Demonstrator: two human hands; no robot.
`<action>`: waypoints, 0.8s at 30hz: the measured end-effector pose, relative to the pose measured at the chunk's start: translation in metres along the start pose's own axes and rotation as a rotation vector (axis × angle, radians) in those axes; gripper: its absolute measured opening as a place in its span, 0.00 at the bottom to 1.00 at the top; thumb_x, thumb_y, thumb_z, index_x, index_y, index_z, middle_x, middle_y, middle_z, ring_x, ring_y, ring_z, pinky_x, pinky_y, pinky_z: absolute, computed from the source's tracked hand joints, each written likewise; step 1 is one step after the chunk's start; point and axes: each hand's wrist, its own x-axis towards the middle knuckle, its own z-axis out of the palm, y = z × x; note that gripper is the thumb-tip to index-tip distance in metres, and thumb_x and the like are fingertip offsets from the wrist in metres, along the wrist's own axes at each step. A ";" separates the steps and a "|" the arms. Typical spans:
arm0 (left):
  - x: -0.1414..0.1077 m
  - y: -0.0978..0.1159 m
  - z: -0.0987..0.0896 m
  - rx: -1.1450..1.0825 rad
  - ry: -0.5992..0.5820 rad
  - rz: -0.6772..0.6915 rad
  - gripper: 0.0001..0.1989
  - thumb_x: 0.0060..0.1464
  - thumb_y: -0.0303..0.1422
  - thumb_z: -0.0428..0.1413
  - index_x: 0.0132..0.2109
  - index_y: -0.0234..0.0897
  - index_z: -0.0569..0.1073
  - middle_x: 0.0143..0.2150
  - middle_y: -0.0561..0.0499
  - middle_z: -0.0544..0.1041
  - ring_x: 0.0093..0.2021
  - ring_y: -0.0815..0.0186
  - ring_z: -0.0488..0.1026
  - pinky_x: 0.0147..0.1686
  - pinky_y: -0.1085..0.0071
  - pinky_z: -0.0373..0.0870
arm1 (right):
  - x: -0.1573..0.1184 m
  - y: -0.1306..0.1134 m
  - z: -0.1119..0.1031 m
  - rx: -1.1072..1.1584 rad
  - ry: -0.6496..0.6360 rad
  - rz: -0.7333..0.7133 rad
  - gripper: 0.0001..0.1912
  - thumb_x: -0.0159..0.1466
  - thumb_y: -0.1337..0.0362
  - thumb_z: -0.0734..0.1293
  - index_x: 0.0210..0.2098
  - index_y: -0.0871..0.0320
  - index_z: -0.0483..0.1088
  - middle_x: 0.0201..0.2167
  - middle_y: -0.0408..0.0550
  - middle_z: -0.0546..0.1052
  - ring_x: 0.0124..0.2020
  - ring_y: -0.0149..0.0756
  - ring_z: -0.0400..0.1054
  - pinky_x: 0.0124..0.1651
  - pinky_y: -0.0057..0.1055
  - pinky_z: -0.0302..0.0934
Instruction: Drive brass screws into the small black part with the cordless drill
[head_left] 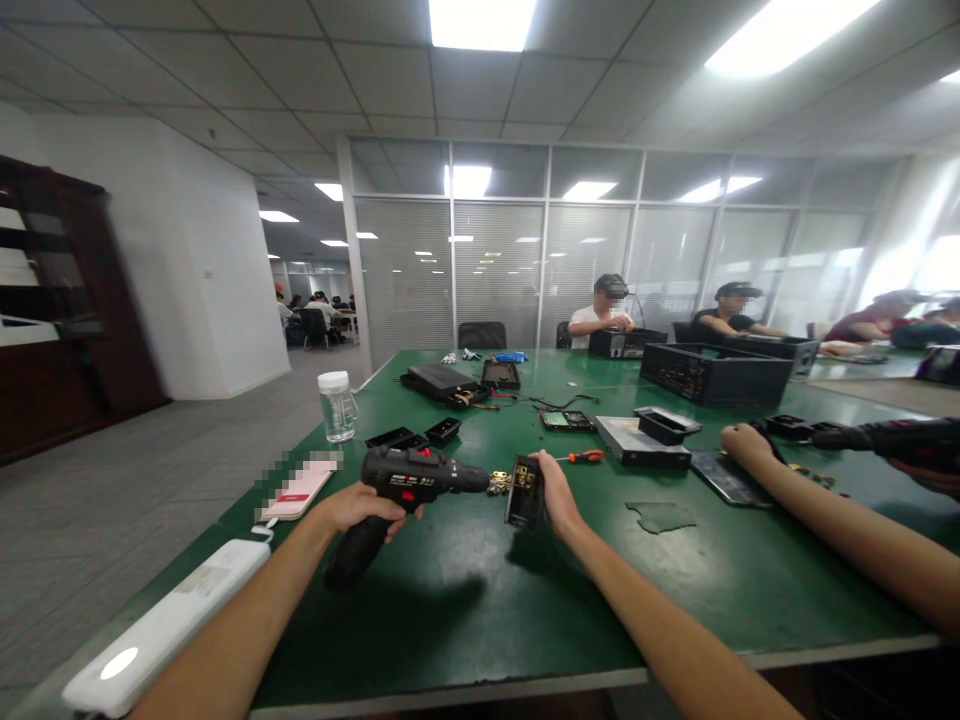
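My left hand [367, 510] is wrapped round the grip of a black cordless drill [409, 478] with red accents. The drill's nose points right, toward a small black plastic box [525, 495] in my right hand [555, 490]. That box is tilted up above the table with its open side facing the drill, and brass-coloured metal parts show inside. Between the chuck and the box are more brass pieces [499, 483]; I cannot tell whether the bit touches anything. Just beyond my right hand lies a screwdriver [586, 457] with an orange and black handle.
On the green table [465, 610] stand a clear bottle [337, 408], a pink phone [300, 490] and a white power bank [176, 625]. Small black boxes [444, 431], a silver drive [641, 440] and a computer case [716, 375] lie beyond. At right, a co-worker's arm [832, 540] reaches in.
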 end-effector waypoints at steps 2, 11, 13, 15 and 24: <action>0.001 0.001 0.002 0.007 -0.012 -0.011 0.15 0.43 0.30 0.51 0.40 0.26 0.66 0.22 0.49 0.66 0.22 0.69 0.63 0.24 0.72 0.61 | -0.001 0.005 0.001 -0.060 0.051 -0.015 0.25 0.54 0.45 0.45 0.34 0.55 0.61 0.32 0.45 0.67 0.34 0.34 0.60 0.38 0.29 0.53; 0.000 -0.001 -0.003 0.087 0.000 -0.093 0.14 0.43 0.30 0.51 0.39 0.28 0.67 0.21 0.51 0.66 0.21 0.70 0.63 0.23 0.72 0.61 | -0.002 0.018 -0.003 -0.516 0.023 0.131 0.27 0.52 0.42 0.48 0.27 0.59 0.63 0.24 0.47 0.68 0.27 0.34 0.62 0.31 0.28 0.51; -0.001 -0.002 -0.005 0.089 -0.017 -0.095 0.14 0.43 0.30 0.51 0.39 0.28 0.67 0.21 0.51 0.66 0.21 0.70 0.62 0.23 0.73 0.62 | -0.002 0.016 -0.004 -0.624 0.005 0.114 0.27 0.52 0.42 0.49 0.27 0.58 0.63 0.23 0.48 0.68 0.27 0.34 0.62 0.30 0.28 0.51; -0.001 -0.001 -0.006 0.090 -0.030 -0.099 0.13 0.43 0.30 0.51 0.39 0.28 0.67 0.21 0.51 0.66 0.21 0.70 0.62 0.22 0.73 0.62 | -0.005 0.013 -0.005 -0.748 -0.024 0.081 0.26 0.52 0.43 0.49 0.26 0.58 0.63 0.23 0.49 0.69 0.28 0.36 0.62 0.31 0.29 0.51; 0.000 -0.002 -0.008 0.101 -0.010 -0.139 0.13 0.42 0.30 0.51 0.37 0.29 0.68 0.20 0.51 0.66 0.21 0.69 0.63 0.22 0.73 0.61 | -0.014 -0.021 -0.008 -0.380 -0.045 -0.352 0.17 0.55 0.52 0.56 0.33 0.59 0.66 0.40 0.55 0.65 0.44 0.41 0.56 0.44 0.36 0.48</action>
